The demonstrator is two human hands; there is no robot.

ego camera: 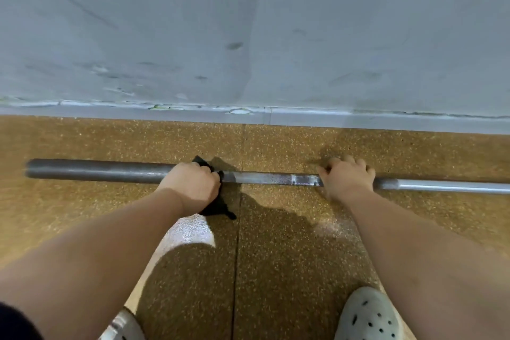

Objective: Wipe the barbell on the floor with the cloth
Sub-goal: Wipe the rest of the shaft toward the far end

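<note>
A grey metal barbell [265,178] lies flat on the speckled brown floor, running left to right with its thick dark sleeve at the left. My left hand [191,183] is closed around the bar where the sleeve meets the thinner shaft, with a black cloth [218,208] wrapped under the palm; cloth corners stick out above and below the hand. My right hand [346,178] grips the shaft further right, fingers curled over the top. The bar continues past the right edge of the view.
A grey wall [248,36] with a scuffed skirting strip stands just behind the barbell. My grey perforated clogs [369,315] rest on the floor at the bottom, and a floor seam [238,229] runs toward me.
</note>
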